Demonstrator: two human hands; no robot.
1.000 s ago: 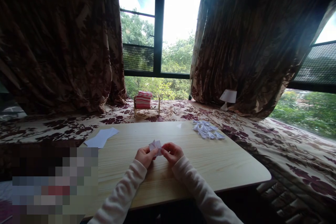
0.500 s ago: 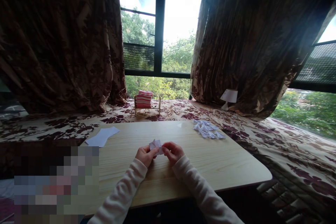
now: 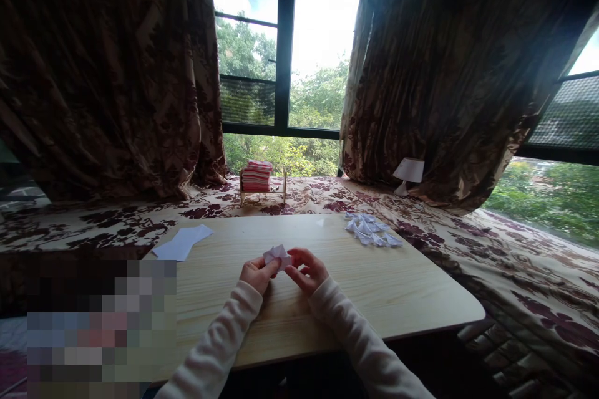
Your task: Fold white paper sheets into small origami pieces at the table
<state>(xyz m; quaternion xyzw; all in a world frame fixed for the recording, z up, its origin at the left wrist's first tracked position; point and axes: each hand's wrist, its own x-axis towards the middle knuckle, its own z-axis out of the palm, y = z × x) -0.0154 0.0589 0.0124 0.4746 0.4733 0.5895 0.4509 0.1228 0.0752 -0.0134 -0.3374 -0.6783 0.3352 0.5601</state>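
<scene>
A small folded white paper piece is held just above the light wooden table, near its middle. My left hand pinches its left side with closed fingers. My right hand pinches its right side, thumb and fingers curled round it. Both forearms wear pale long sleeves and reach in from the lower edge.
A pile of several folded white paper pieces lies at the table's far right. Flat white sheets lie at the far left. Beyond, on the patterned cloth, stand a small wooden rack with striped fabric and a small white lamp. Curtains flank the window.
The paper piece has been turned and lifted slightly between my fingers, and both hands shifted a little. Everything else on the table stays in place.
</scene>
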